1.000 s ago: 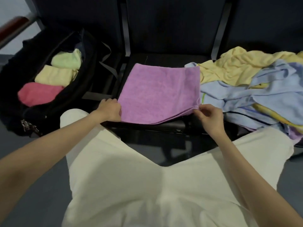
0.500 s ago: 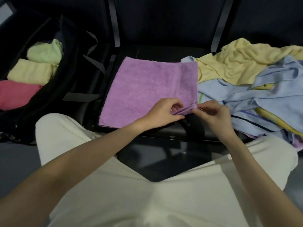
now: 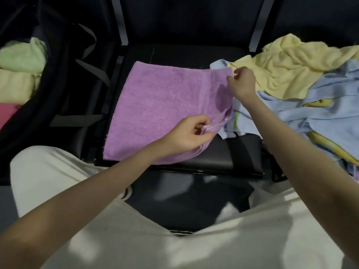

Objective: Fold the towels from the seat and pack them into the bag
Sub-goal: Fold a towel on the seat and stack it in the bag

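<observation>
Centrally, the folded purple terry towel (image 3: 163,111) lay on the dark seat (image 3: 229,152); left hand (image 3: 186,136) pinched its lower-right corner, right hand (image 3: 242,82) its upper-right. Uneven pulling risked skewed layers.

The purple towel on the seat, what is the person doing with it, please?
A person is folding the purple towel on the dark seat. The left hand pinches its near right corner, and the right hand pinches its far right corner. A black bag on the left holds folded green, yellow and pink towels. A loose pile of yellow and blue towels waits on the right, not yet folded.
</observation>
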The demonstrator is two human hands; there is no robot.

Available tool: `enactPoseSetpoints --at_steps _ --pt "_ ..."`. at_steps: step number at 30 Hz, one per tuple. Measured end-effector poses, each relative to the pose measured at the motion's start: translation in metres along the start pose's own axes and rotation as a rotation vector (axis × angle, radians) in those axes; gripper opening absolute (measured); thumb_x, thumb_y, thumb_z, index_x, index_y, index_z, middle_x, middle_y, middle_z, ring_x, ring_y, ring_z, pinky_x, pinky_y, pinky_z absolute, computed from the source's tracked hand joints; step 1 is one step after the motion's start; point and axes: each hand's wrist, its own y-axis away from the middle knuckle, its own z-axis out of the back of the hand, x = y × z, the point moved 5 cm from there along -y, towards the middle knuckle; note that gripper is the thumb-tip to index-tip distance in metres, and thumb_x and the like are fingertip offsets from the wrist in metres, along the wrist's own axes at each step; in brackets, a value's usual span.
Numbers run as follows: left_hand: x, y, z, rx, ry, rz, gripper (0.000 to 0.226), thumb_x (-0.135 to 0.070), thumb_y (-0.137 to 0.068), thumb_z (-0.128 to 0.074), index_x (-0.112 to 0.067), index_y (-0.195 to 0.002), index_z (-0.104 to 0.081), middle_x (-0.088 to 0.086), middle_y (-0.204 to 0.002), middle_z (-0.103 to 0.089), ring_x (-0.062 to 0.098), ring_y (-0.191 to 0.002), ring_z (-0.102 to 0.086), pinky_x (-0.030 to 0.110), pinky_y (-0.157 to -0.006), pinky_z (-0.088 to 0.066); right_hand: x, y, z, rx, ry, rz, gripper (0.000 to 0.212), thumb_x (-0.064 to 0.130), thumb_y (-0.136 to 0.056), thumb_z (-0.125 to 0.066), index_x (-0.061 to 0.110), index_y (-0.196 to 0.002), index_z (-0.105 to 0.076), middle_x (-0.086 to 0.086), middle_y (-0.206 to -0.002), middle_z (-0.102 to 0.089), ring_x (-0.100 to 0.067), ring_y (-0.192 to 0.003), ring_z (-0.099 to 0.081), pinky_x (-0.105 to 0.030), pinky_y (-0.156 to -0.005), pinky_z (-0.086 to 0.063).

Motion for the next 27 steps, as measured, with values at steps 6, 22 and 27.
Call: enactPoseSetpoints --at_steps 6,22,27 --pt "-0.005 -0.001 -0.002 0.153 0.080 0.067 0.020 -0.009 -0.073 -0.058 -0.005 -0.062 -0.041 0.006 -0.065 -0.031 0.014 -0.063 -0.033 0.023 -0.056 -0.024 -0.011 -0.030 -0.018 0.104 0.139 -0.209 0.042 0.030 -0.087 -0.058 0.003 -0.118 -0.051 -0.013 -0.119 -0.058 -0.031 -0.110 -0.056 -0.039 -0.092 -0.046" --pt "-0.007 0.010 -0.009 0.283 0.201 0.266 0.028 0.002 -0.061 -0.064 -0.011 -0.054 -0.040 -0.003 -0.051 -0.035 0.005 -0.048 -0.031 0.016 -0.047 -0.023 -0.019 -0.019 0.005 0.052 -0.518 -0.334 0.034 0.002 -0.076 -0.071 0.010 -0.060 -0.042 -0.006 -0.055 -0.043 -0.013 -0.027 -0.044 -0.021 -0.032 -0.038" --pt "-0.024 0.019 -0.006 0.269 0.375 0.306 0.019 -0.002 -0.051 -0.057 0.002 -0.067 -0.047 0.009 -0.067 -0.035 0.013 -0.059 -0.038 0.015 -0.049 -0.033 -0.009 -0.016 0.012 -0.014 -0.858 -0.430 0.027 0.007 -0.077 -0.072 0.005 -0.090 -0.047 -0.002 -0.058 -0.046 -0.007 -0.035 -0.043 -0.021 -0.042 -0.038"
